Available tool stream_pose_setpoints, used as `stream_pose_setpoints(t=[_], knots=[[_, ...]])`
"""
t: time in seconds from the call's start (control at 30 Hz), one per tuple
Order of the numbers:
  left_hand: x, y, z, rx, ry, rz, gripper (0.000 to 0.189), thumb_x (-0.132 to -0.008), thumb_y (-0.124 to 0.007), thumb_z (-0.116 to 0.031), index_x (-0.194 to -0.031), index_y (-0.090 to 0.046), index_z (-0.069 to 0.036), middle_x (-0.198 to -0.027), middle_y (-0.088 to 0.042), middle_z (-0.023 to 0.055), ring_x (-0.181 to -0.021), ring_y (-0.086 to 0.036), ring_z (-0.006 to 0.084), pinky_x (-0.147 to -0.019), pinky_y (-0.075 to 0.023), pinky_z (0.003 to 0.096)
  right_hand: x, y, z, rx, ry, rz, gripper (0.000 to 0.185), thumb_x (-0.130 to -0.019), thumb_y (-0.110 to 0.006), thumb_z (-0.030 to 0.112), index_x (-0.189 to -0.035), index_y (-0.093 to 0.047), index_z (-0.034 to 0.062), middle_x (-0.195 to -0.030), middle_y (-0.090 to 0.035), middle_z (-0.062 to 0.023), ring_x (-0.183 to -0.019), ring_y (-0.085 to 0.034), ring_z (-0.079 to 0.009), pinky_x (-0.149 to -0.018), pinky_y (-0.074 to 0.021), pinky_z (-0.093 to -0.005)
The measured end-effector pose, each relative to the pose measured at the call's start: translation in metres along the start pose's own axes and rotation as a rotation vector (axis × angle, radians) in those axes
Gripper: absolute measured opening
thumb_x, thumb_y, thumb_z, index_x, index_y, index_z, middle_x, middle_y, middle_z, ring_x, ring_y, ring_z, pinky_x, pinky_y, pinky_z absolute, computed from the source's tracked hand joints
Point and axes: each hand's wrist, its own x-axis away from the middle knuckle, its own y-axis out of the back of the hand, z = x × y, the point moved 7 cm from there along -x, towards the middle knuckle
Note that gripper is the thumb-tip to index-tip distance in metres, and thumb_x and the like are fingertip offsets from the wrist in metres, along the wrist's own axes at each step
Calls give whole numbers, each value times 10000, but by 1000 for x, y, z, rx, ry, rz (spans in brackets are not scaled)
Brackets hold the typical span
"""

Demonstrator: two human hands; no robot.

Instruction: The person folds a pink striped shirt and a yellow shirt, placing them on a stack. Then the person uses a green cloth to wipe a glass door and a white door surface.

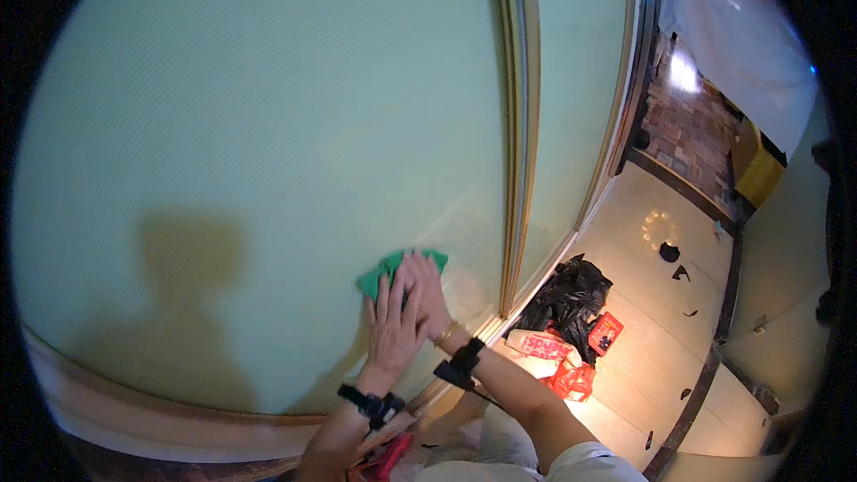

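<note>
A green cloth [434, 258] lies pressed flat against a large pale green glass panel [301, 114] with fine lines across it. My left hand [395, 335] rests on the cloth's lower left part, fingers pointing up and slightly spread. Beside it and partly overlapping, my right hand [428, 298] presses on the cloth too, its fingertips near the top edge. Black straps with small devices circle both wrists, and a thin bracelet is on the right one. The palms and the middle of the cloth are hidden beneath the fingers.
A metal frame post [519, 147] stands right of the hands, with another glass panel beyond. Black plastic bags [569, 294], a red box [606, 333] and a red-and-white package [546, 346] lie on the tiled floor. Small dark scraps [669, 252] are scattered further right, near a doorway.
</note>
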Motion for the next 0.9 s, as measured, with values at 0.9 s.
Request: stream_pose_setpoints(t=[0.9], knots=[[-195, 33, -69, -86, -175, -360, 480, -762, -558, -275, -1222, -470, -172, -1330, -332, 92, -1225, -286, 329, -960, -230, 573, -71, 83, -134, -83, -152, -347, 523, -873, -427, 271, -1312, -271, 34, -1353, -280, -171, -1264, -243, -336, -1014, -182, -492]])
